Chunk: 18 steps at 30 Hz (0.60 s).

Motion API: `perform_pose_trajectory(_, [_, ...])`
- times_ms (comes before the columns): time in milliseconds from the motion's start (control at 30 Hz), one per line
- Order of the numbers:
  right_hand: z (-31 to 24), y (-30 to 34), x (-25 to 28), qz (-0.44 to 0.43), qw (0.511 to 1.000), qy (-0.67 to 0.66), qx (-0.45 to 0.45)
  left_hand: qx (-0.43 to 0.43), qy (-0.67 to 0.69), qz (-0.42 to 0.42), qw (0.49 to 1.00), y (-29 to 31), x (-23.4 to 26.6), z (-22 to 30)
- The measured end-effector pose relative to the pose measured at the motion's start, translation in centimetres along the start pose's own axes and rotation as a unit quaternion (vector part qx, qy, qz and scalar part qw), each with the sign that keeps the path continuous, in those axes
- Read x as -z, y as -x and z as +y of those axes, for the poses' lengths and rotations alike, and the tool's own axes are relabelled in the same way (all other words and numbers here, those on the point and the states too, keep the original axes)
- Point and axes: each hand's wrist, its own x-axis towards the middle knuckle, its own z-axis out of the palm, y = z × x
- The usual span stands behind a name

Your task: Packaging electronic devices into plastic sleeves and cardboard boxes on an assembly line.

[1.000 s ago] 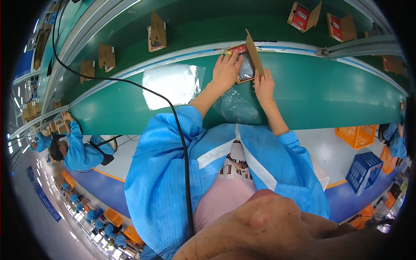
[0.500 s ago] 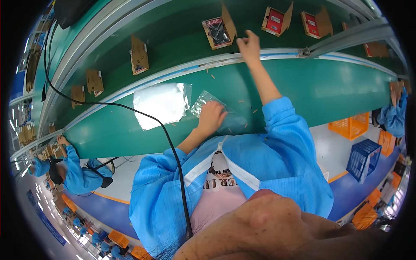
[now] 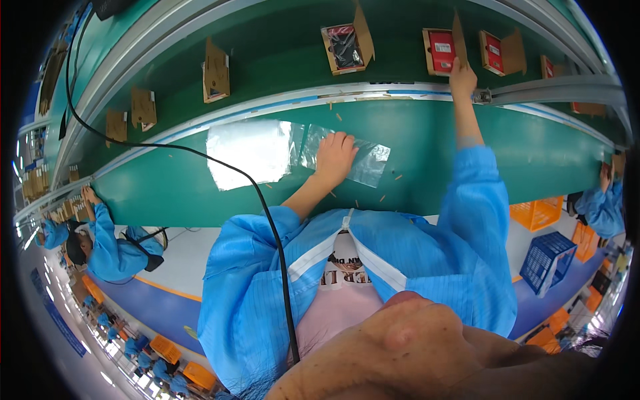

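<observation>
Right fingers (image 3: 458, 65): partly bent at the near end of a raised cardboard lid (image 3: 459, 37), seemingly touching it; whether they pinch the card I cannot tell

Open cardboard box (image 3: 427, 52): the one at the right hand (image 3: 463, 81), on the far green strip (image 3: 280, 60) beyond a metal rail (image 3: 320, 100); a red package (image 3: 441, 64) with a white label lies inside

Left hand (image 3: 335, 160): palm down, fingers loosely curled over a flat clear plastic bag (image 3: 375, 167) on the near green tabletop (image 3: 427, 133); the fingertips' underside is hidden, so I cannot tell if they have hold of the plastic

Step in hand: judging by the pose, getting hold of the box by its lid, the left hand resting on the bag

Next move: seems to call for a sure grip on the card and, if the box is to come nearer, clearance over the rail

Around the bag: a stack of clear bags (image 3: 247, 157) just to its left, and small tan strips (image 3: 399, 177) scattered nearby

Farther left along the strip: another open box (image 3: 363, 33) with a dark wrapped item (image 3: 347, 53) inside
</observation>
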Motion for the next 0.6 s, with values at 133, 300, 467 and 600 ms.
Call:
perform_pose_trajectory(133, [-0.7, 7.5, 6.2, 0.046, 0.966, 0.122, 0.223, -0.076, 0.073, -0.020, 0.994, 1.8, 1.2, 0.8])
perform_pose_trajectory(300, [-1.9, 16.7, 8.1, 0.071, 0.896, 0.258, 0.354, -0.171, 0.082, -0.107, 0.976, 3.3, -0.3, 2.4])
perform_pose_trajectory(467, [-1.8, 21.5, 8.7, 0.021, 0.910, 0.205, 0.360, -0.207, 0.018, -0.105, 0.973, 3.3, -1.9, 1.9])
perform_pose_trajectory(600, [-0.3, 20.9, 11.0, 0.031, 0.968, 0.075, 0.236, -0.145, 0.051, -0.114, 0.981, 3.1, -1.0, 3.1])
